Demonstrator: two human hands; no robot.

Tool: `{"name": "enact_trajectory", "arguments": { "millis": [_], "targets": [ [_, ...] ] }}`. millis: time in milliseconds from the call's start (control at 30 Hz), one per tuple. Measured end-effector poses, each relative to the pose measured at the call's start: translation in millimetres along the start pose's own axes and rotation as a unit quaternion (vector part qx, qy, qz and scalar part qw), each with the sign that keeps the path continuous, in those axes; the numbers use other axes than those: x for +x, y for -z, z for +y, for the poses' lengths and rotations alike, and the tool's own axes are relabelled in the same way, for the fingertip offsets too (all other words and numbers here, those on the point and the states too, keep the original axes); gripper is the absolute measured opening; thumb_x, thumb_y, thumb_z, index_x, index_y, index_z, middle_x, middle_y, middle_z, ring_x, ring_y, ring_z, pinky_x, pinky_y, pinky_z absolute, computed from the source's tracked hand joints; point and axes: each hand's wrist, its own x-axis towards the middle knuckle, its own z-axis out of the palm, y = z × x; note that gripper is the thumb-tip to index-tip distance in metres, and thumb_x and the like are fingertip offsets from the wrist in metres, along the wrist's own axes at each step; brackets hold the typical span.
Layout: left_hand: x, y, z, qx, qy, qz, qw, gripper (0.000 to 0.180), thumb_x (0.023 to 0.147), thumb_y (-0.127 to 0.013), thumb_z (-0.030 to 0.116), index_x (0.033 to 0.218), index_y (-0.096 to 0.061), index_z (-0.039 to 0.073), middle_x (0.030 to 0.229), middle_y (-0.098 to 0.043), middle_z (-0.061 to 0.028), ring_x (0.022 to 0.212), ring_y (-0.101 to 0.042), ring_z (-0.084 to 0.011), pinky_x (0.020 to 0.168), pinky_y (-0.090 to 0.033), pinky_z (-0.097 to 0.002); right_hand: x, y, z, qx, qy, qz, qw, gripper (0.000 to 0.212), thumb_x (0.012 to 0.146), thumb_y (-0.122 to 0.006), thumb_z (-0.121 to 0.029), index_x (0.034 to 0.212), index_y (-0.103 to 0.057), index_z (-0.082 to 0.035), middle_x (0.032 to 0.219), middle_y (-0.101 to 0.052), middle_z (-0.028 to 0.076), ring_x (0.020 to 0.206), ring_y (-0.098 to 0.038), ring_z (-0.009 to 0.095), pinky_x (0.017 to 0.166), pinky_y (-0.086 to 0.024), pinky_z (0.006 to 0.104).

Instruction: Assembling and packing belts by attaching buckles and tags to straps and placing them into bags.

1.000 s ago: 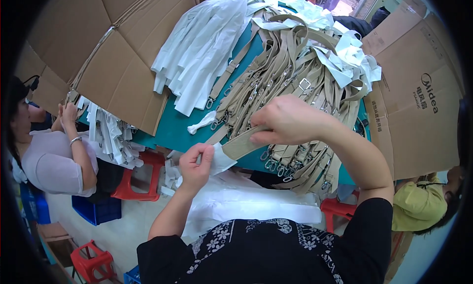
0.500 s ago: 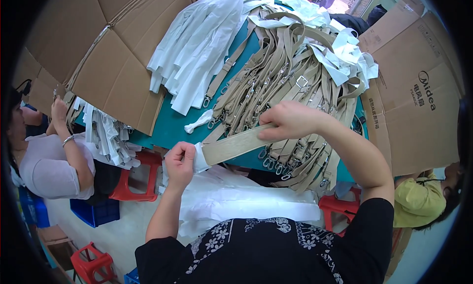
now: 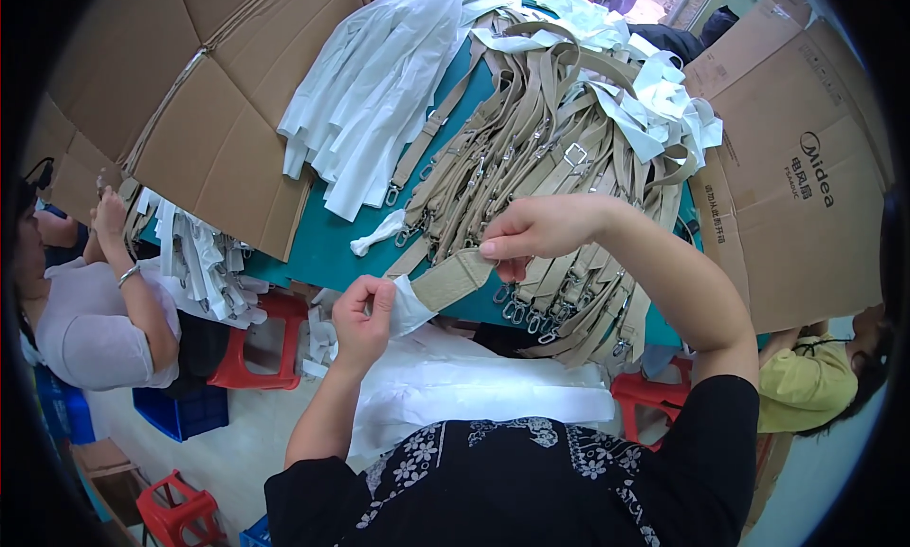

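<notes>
A wide beige strap (image 3: 453, 282) spans the gap between my two hands, over the near edge of the table. My left hand (image 3: 363, 321) is closed on the white wrapping sheet (image 3: 409, 308), which covers the strap's left part. At the strap's other end, my right hand (image 3: 533, 234) pinches it between thumb and fingers. Just beyond my hands lies a big heap of beige straps (image 3: 531, 158) with metal snap hooks and buckles. White wrapping sheets (image 3: 483, 391) lie in front of my body, below the table edge.
Long white sheets (image 3: 374, 101) hang over the green table (image 3: 327, 248). Cardboard boxes stand left (image 3: 223, 149) and right (image 3: 777, 187). Co-workers sit on the left (image 3: 109, 319) and right (image 3: 806, 386). Red stools (image 3: 261, 343) and a blue crate (image 3: 180, 412) stand on the floor.
My hands have come closer together. The left moved right with the white sheet and the right shifted slightly left, and a shorter length of bare strap shows between them.
</notes>
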Motion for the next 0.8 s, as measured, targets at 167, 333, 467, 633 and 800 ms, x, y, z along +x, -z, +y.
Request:
{"name": "enact_trajectory", "arguments": {
  "millis": [167,333,467,633,800],
  "targets": [
    [0,-6,-5,-0.014,-0.014,0.012,1.0,0.018,0.087,-0.058,0.013,0.074,-0.054,0.001,0.065,-0.05,0.0033,0.058,-0.04,-0.003,0.051,-0.033,-0.0177,-10,-7,-4,0.01,-0.009,0.027,1.0,0.033,0.091,-0.049,-0.033,0.084,-0.059,-0.002,0.068,-0.059,0.001,0.064,-0.056,0.008,0.058,-0.045,0.0246],
    [-1,-18,18,-0.008,-0.018,-0.006,1.0,0.017,0.089,-0.054,0.012,0.075,-0.053,0.002,0.069,-0.052,0.0025,0.062,-0.042,-0.0031,0.055,-0.033,-0.017,-7,-31,-21,-0.13,0.024,0.098,0.986,0.031,0.087,-0.055,-0.03,0.082,-0.062,-0.001,0.063,-0.06,0.003,0.056,-0.056,0.009,0.053,-0.045,0.0256],
    [1,-35,16,-0.007,-0.047,0.038,0.998,0.014,0.086,-0.059,0.01,0.076,-0.056,0.001,0.065,-0.053,0.0013,0.057,-0.043,-0.0042,0.05,-0.037,-0.0202,9,-55,-18,-0.174,0.055,0.081,0.98,0.035,0.088,-0.052,-0.034,0.084,-0.062,-0.001,0.064,-0.061,0.008,0.059,-0.06,0.019,0.057,-0.046,0.031],
    [3,-36,8,0.003,-0.053,0.014,0.998,0.016,0.08,-0.066,0.015,0.078,-0.059,0.002,0.067,-0.058,-0.0008,0.058,-0.05,-0.0064,0.051,-0.039,-0.0217,10,-67,-10,-0.249,0.087,0.151,0.953,0.039,0.087,-0.052,-0.04,0.083,-0.059,-0.001,0.066,-0.056,0.015,0.065,-0.057,0.032,0.059,-0.042,0.0398],
    [33,32,-26,0.05,0.103,-0.447,0.887,0.056,0.061,-0.075,0.053,0.077,-0.062,0.001,0.066,-0.06,-0.0013,0.063,-0.053,-0.0056,0.057,-0.042,-0.0229,-60,-50,-17,-0.097,0.176,0.155,0.967,0.025,0.08,-0.064,-0.028,0.082,-0.062,-0.003,0.061,-0.055,0.009,0.054,-0.052,0.024,0.053,-0.04,0.0319]
  ]
}}
